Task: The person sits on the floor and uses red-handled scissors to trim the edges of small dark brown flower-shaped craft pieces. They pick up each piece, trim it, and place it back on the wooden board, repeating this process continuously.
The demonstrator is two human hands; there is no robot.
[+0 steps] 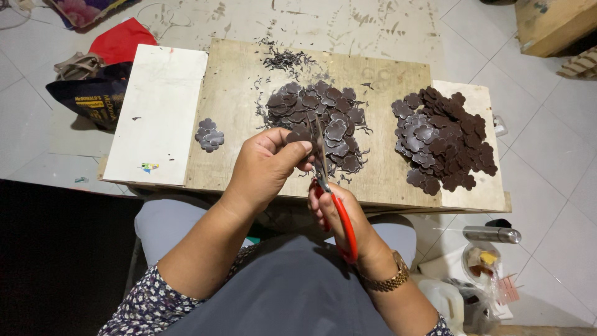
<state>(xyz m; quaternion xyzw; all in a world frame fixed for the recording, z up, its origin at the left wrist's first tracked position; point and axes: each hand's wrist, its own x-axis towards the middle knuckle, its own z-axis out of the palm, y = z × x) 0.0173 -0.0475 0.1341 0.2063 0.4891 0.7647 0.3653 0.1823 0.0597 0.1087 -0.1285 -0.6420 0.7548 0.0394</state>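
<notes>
In the head view, at the middle of the frame, the left hand (pixel 264 167) pinches a small dark brown flower-shaped cutout (pixel 299 134) between thumb and curled fingers, so only its scalloped upper edge shows above the thumb. The piece looks flat, thin and matte, with rounded petal lobes like the others on the board. Just right of it, the right hand (pixel 336 214) is closed around the handles of a pair of red-handled scissors (pixel 329 199), whose narrow metal blades point up the frame and meet the held cutout; how far the blades are parted cannot be told. A gold-coloured wristwatch (pixel 388 280) sits on the right wrist. Behind the hands lies a pale plywood work board (pixel 236 93) carrying a middle heap of dark brown flower cutouts (pixel 323 118), with thin dark trimmings (pixel 286 60) scattered above it. At centre right lies a larger heap of the same cutouts (pixel 444 140), and at centre left a small cluster of a few cutouts (pixel 209 134) beside a white rectangular panel (pixel 158 112).
</notes>
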